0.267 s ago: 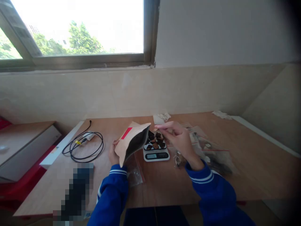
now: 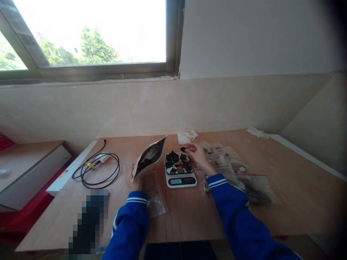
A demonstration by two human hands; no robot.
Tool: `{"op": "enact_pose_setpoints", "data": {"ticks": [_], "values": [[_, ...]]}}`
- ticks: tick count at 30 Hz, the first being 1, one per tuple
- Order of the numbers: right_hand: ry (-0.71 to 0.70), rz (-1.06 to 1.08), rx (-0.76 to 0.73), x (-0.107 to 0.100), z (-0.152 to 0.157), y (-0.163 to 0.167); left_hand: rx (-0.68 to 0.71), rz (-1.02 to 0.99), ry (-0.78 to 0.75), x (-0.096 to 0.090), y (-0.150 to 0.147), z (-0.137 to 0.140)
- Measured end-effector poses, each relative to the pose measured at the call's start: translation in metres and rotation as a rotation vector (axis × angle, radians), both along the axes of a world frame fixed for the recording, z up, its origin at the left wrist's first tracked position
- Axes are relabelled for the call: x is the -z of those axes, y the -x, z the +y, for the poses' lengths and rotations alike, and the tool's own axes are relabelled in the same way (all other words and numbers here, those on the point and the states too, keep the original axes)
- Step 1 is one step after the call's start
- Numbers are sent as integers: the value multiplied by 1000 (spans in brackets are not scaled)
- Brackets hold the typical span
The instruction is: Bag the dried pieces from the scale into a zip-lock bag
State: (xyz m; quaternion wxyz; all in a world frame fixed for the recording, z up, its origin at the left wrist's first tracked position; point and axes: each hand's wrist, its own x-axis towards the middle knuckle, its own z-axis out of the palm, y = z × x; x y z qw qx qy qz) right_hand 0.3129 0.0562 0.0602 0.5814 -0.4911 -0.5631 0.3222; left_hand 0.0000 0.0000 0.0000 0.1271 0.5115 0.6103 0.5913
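Observation:
My left hand (image 2: 133,182) is closed round a brown paper pouch (image 2: 137,163). The pouch tilts to the right, its mouth open and its dark grey lining showing. Right of it a white digital kitchen scale (image 2: 182,182) carries several dark brown dried slices (image 2: 179,165). My right hand (image 2: 195,152) pinches one dark dried slice (image 2: 183,149) at the far right corner of the scale; whether that slice touches the others I cannot tell. The figures on the display are too small to read. A clear zip bag (image 2: 157,202) lies beside my left wrist.
Several clear zip bags with dried contents (image 2: 253,187) lie to the right of the scale. A coiled black cable (image 2: 118,173) with a white adapter (image 2: 103,157) is at the left, above a blurred-out dark object (image 2: 89,224). Crumpled tissue (image 2: 191,135) lies near the wall.
My right hand has moved left and lower toward the scale, and a dark slice now shows in its fingers. The pouch has turned so its mouth faces up more and sits further left.

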Motion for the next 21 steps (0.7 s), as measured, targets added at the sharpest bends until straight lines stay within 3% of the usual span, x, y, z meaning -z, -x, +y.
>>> {"op": "enact_pose_setpoints", "data": {"ticks": [4,13,17,21], "values": [[46,-93,-58,22,22,7,-55,-6,99,0,-1,2],[23,-218,-132,20,33,8,-110,113,162,2,0,4],[2,-251,-66,22,31,2,-113,95,204,4,1,5],[-29,-263,16,23,18,-11,-62,12,114,3,-1,5]]}}
